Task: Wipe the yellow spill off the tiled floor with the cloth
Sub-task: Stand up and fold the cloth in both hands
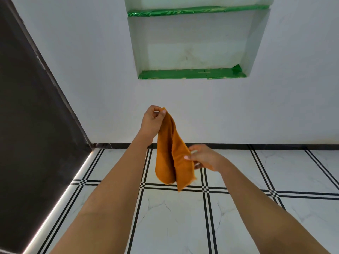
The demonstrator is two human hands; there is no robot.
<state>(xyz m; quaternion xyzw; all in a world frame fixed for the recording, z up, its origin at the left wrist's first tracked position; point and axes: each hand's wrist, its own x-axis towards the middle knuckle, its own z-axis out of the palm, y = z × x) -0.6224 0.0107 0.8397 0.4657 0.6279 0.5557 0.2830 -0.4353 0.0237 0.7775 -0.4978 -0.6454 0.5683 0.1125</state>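
Fingers of left hand and right hand in pinch on cloth, right's half-hidden.

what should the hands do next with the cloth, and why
Probably lower the cloth toward the tiled floor: it hangs in the air, the left hand pinching its top, the right hand gripping lower down. No yellow spill shows here.
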